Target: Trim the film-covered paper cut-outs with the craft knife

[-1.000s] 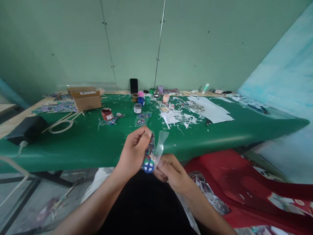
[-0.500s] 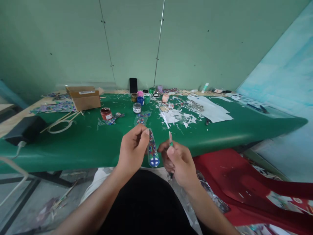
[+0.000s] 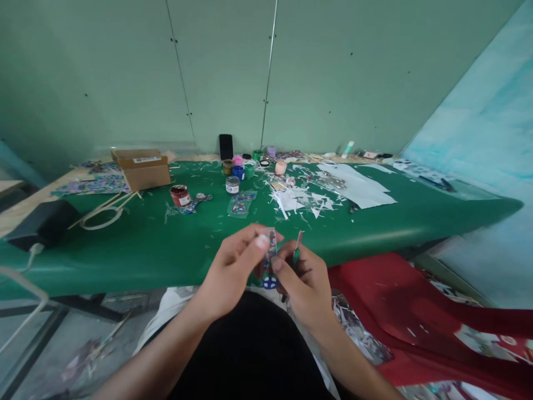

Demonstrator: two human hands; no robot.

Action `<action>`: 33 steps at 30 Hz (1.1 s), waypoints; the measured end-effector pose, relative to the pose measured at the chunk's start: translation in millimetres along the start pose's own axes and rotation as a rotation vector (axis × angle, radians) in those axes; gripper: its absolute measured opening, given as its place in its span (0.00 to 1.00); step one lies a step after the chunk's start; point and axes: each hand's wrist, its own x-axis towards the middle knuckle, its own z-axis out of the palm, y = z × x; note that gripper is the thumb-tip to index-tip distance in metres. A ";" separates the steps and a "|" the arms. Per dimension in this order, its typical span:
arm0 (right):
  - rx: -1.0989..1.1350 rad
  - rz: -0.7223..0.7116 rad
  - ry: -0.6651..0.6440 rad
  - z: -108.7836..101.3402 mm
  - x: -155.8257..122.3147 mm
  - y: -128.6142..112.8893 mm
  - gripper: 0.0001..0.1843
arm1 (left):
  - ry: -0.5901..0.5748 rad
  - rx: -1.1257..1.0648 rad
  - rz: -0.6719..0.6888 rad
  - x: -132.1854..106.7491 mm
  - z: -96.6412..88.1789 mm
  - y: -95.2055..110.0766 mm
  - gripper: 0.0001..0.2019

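Observation:
My left hand [image 3: 237,265] pinches a narrow strip [image 3: 270,251] with a multicoloured pattern, edged in clear film, in front of my lap. A blue and white round end [image 3: 269,283] shows at the bottom of the strip, and fingers cover part of its middle. Closed around a small green-handled knife [image 3: 296,254], my right hand [image 3: 306,283] keeps the thin pale blade pointing up. The right thumb and fingertips also meet the strip's right edge. Beyond the hands, another patterned piece in clear film [image 3: 240,207] lies on the green-covered table [image 3: 166,250].
Paint jars stand on the table, including an open red one [image 3: 180,195] and a grey one [image 3: 232,185]. White paper scraps [image 3: 297,200] and sheets [image 3: 362,186] lie to the right. A cardboard box [image 3: 144,169] and black adapter [image 3: 44,222] sit left. A red chair [image 3: 375,300] is at my right.
The strip has moved slightly right and turned more upright. My left hand has shifted right with it, and my right fingers have come against its edge, the knife still held.

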 end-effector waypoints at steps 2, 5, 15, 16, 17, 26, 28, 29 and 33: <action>-0.047 -0.057 0.002 -1.4 -1.4 0.7 0.14 | 0.048 0.107 0.021 0.1 0.9 4.5 0.15; -0.205 -0.163 0.030 -7.1 -1.8 -0.6 0.13 | 0.071 0.126 0.025 -2.7 2.6 10.5 0.13; -0.721 -0.568 0.023 -8.7 2.5 -7.6 0.10 | -0.007 -0.016 -0.187 -16.5 14.0 20.9 0.15; -0.730 -0.569 0.027 -8.1 2.2 -6.4 0.10 | -0.008 -0.031 -0.201 -16.1 14.0 20.4 0.15; -0.738 -0.572 0.036 -7.9 1.8 -4.9 0.10 | -0.008 -0.052 -0.215 -15.5 13.9 19.6 0.15; -0.831 -0.657 0.169 -7.2 1.1 15.5 0.15 | -0.049 -0.310 -0.273 -13.6 17.2 15.4 0.15; -0.857 -0.666 0.209 -6.7 1.0 19.4 0.16 | -0.061 -0.329 -0.281 -13.6 17.9 14.5 0.16; -0.868 -0.670 0.221 -6.8 1.0 20.6 0.16 | -0.065 -0.325 -0.288 -13.1 17.5 13.8 0.16; -0.898 -0.673 0.179 -9.8 5.5 22.3 0.14 | -0.063 -0.282 -0.301 -8.4 11.6 10.4 0.16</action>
